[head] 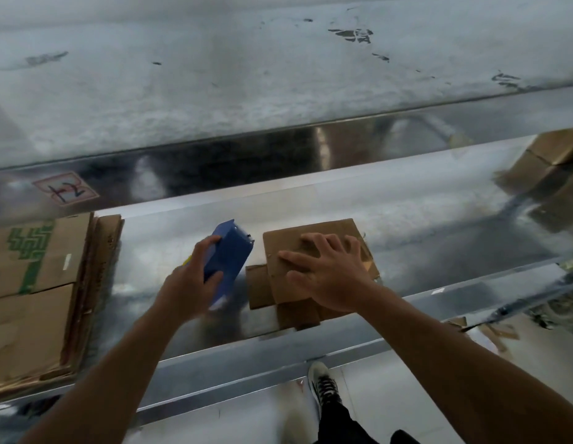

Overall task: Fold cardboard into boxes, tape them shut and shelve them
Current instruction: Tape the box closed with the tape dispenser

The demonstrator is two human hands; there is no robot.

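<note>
The small cardboard box (298, 241) is pressed flat on the desk (423, 225) at frame centre under the right grip (330, 277), fingers spread and released. The blue tape dispenser (229, 254), clasped in the left grip (189, 278), is held just left of the box, its long axis tilted toward the upper right.

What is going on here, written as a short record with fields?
surface: metal shelf
left hand: grips a blue tape dispenser, just left of the box
right hand: presses flat on a small cardboard box, fingers spread
box flaps: stick out at its near side
left end: stack of flattened cardboard
far right: more cardboard boxes
below: one shoe on the floor
</note>
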